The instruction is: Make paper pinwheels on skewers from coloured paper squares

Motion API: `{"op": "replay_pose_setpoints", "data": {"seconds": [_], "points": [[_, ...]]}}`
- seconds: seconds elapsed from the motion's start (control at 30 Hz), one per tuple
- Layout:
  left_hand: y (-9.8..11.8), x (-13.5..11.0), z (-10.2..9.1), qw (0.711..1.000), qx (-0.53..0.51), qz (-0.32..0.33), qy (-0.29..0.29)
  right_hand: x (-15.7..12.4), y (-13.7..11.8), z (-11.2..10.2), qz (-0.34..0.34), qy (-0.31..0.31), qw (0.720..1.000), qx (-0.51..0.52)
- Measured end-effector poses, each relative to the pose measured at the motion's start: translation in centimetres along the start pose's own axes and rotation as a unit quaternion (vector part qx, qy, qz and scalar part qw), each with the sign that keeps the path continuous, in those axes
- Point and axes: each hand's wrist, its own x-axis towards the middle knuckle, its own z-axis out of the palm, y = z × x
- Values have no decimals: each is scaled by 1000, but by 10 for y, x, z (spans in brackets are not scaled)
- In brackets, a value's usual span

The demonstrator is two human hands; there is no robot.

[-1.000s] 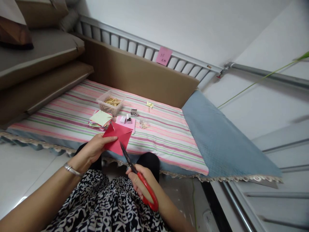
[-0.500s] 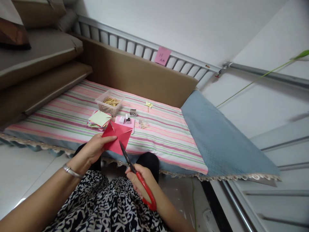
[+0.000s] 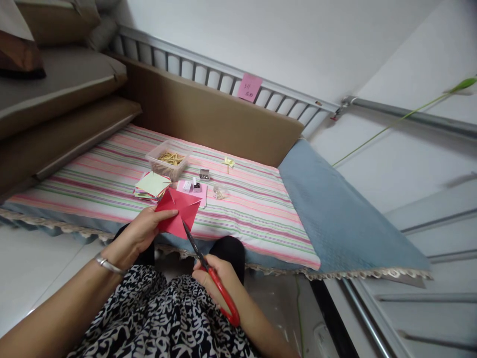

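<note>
I am looking down from the head camera at two hands working over a lap in a black-and-white patterned skirt. The left hand (image 3: 139, 232) is holding the red paper (image 3: 181, 209) by its left corner, its grip closed with the thumb lying on top and the fingers underneath. The sheet is hovering at the near edge of the bed (image 3: 261, 209), just above the striped cover. The right hand (image 3: 219, 281) is wrapping its grip tightly through the red handles of the scissors (image 3: 200, 258), nearer to me and to the right of the paper. The blades are pointing up and away, drawn almost together, and their tip is meeting the near edge of the paper. I cannot tell if they are biting in.

Just beyond the paper, a stack of coloured sheets (image 3: 152, 184) is lying on the cover, with a clear tub of wooden sticks (image 3: 168, 160) behind it. A pink sheet (image 3: 203, 199) carrying small bits is sitting to the right. Farther off, a pink note (image 3: 249, 88) is sticking to the bed rail.
</note>
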Motion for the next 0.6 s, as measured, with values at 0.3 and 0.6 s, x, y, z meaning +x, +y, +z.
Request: {"op": "replay_pose_setpoints", "data": {"seconds": [0.3, 0.6], "points": [[8, 0, -17, 987, 119, -57, -89, -5, 12, -27, -118, 105, 987, 19], [-8, -2, -6, 949, 184, -114, -228, 56, -11, -29, -98, 65, 978, 174]]}}
